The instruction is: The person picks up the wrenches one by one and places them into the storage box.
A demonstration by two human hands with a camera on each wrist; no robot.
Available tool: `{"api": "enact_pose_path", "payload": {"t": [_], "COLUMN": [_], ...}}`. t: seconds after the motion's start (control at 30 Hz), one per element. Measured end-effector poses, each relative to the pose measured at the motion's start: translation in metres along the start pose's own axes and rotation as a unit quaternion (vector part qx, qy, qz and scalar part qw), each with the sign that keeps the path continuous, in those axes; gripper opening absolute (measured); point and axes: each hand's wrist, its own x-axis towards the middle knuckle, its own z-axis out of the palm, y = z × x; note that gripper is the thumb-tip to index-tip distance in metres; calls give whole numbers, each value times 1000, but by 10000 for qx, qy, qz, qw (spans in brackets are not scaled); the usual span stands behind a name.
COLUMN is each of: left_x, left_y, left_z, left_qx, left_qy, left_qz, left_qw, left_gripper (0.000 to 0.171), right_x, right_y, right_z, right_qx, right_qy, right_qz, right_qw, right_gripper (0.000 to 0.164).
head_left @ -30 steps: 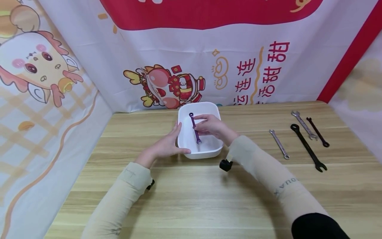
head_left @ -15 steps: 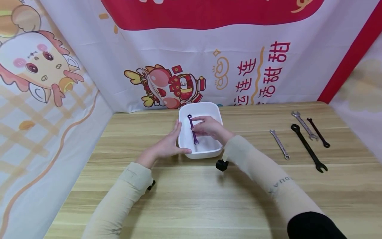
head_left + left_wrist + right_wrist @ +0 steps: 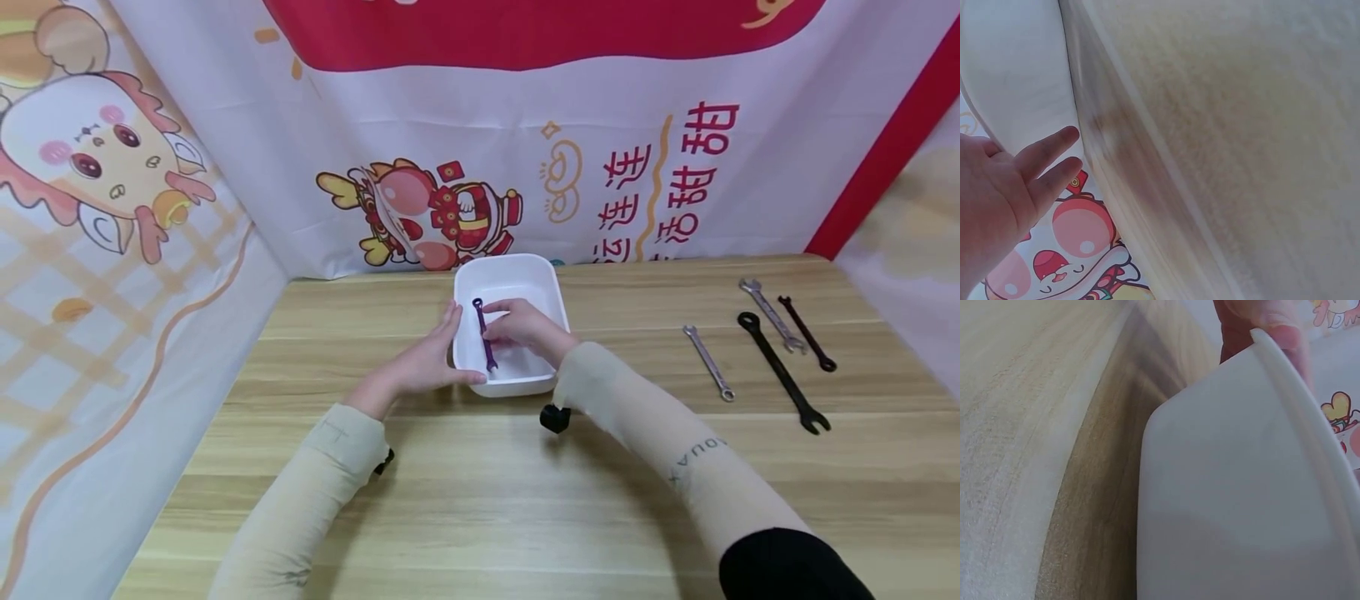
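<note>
Over the last second, you have brought the purple wrench [image 3: 489, 355] closer to the left wall of the white tray [image 3: 517, 388] and lower in the frame. Note that your right hand [image 3: 523, 325] pinches the wrench by its shaft; release is not yet done, so treat this placement as incomplete. The wrench lies within the tray's outline at the centre of the frame; whether it touches the tray floor cannot be determined. Your left hand [image 3: 429, 360], fingers extended, bears on the tray's left wall with the thumb at the near rim, and appears to steady it. At the right of the frame, the small silver wrench [image 3: 708, 362], large black wrench [image 3: 780, 371], larger silver wrench [image 3: 771, 313] and small black wrench [image 3: 806, 332] have not moved on the table [image 3: 465, 517] and remain outside the tray.
</note>
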Motion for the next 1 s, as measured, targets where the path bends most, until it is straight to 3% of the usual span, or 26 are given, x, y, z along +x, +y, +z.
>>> {"api": "enact_pose_path", "payload": {"t": [0.33,0.77,1.0], "left_x": [-1,-2,-2], "left_y": [3,2,2], "left_z": [0,0,-1], "left_qx": [-58,-101,-80], "left_qy": [-71,-45,-28], "left_qz": [-22,-31,-26], "left_qw": [10000,9999,10000], "left_gripper": [125,123,123], "right_x": [2,9,11], "right_y": [3,7,7], "right_z": [5,12,13], "right_qx": [-432,-391,-667], "right_qy": [16,30,115], "right_qz": [47,213,129], "right_qw": [9991,9990,9976], "right_gripper": [65,70,67]}}
